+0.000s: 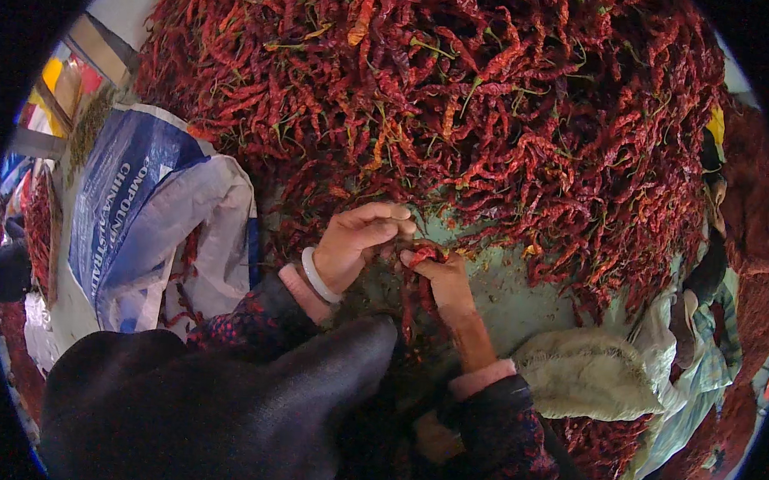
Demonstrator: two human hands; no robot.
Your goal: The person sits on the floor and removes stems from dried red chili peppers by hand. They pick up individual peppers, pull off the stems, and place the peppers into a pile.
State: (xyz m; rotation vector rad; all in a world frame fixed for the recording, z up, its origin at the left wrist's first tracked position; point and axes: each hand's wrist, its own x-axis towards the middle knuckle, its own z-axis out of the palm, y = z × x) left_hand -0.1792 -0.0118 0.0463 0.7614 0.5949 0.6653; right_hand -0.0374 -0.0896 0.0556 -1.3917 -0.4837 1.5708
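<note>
My right hand is closed around a dried red chili pepper, its thumb pressed along the pod. More dark red chilies hang just below that grip. Close beside it, my left hand, with a white bangle on the wrist, has thumb and forefinger pinched together. A thin stem seems to show at those fingertips, but what they hold is too small to make out. Beyond both hands rises a large heap of dried red chilies, many with green stems.
A blue and white woven sack lies open at the left, a few chilies by its mouth. At the right, a pale sack has chilies below its edge. Bits of stem litter the grey-green surface. Dark cloth covers the lower foreground.
</note>
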